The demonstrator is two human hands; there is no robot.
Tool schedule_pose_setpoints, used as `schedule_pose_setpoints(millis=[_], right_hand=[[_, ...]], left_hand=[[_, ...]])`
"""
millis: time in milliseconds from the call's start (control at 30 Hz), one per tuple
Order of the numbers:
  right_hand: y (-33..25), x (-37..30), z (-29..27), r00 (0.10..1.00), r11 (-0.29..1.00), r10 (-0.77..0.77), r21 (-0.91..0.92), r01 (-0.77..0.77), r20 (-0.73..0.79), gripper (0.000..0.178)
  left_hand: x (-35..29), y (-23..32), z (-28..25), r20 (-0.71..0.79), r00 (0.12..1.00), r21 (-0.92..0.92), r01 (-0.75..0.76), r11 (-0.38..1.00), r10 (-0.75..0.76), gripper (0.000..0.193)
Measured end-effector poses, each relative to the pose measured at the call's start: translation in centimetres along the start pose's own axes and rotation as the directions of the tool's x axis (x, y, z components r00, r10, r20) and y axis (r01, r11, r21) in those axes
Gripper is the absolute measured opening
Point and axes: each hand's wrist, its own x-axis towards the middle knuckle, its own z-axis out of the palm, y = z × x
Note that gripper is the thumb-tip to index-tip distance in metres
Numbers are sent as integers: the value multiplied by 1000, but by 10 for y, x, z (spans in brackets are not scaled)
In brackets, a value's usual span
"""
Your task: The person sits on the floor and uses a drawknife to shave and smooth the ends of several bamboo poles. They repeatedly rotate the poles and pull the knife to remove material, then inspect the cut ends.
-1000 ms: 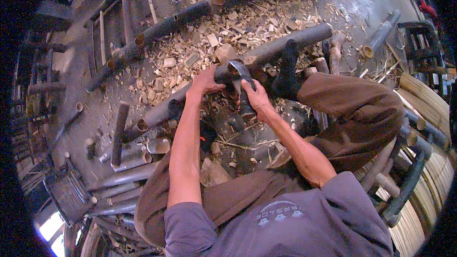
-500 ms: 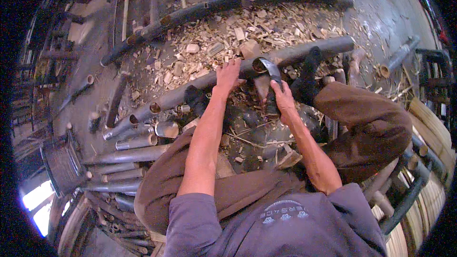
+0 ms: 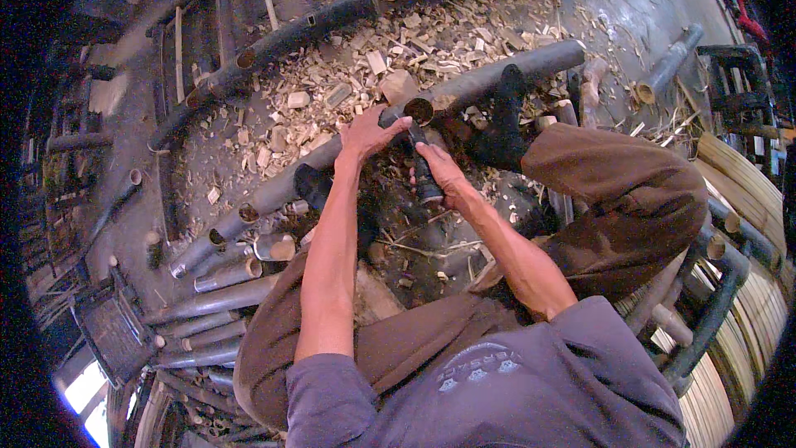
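Observation:
A long grey bamboo pole (image 3: 522, 67) with notches cut in it lies slantwise before me, my sock-clad feet against it. My left hand (image 3: 365, 134) rests on the pole, fingers stretched over its top and thumb pointing right, close to the blade. In my right hand (image 3: 442, 172) is a chopping knife (image 3: 425, 182), gripped by its thick dark handle. Its blade points toward the pole, just left of a round cut opening (image 3: 419, 110); my left thumb partly covers it. Whether the blade's edge touches the bamboo I cannot tell.
Wood chips (image 3: 336, 95) cover the floor beyond the pole. Farther off lies a second notched, darker pole (image 3: 332, 21). Cut bamboo tubes (image 3: 220, 297) are stacked at the left. A short tube (image 3: 670, 62) lies at right, with pale split strips (image 3: 730, 348) nearer me.
The knife has swung leftward, away from the cut opening, to beside my left hand. My left thumb now reaches out beside the blade. The whole view has shifted slightly.

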Motion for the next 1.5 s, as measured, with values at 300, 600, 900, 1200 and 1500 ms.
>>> schedule_pose_setpoints(millis=[300,600,900,1200,1500], right_hand=[[35,36,43,931,991,-117,21,133,-345,71],[-9,10,6,993,946,15,321,-53,120,41],[-35,19,-67,994,750,-93,-661,30,-61,59],[-138,13,-46,948,229,317,-969,-89,-12,80],[-38,6,-58,854,550,-520,-775,310,-28,74]], left_hand=[[15,-8,20,-129,988,-69,75,995,-83,90],[8,13,15,-139,985,-39,96,995,-100,96],[17,59,40,-265,961,38,95,995,-81,113],[11,45,40,-282,944,47,193,980,-172,113],[21,-38,40,-168,959,179,-197,964,227,89]])
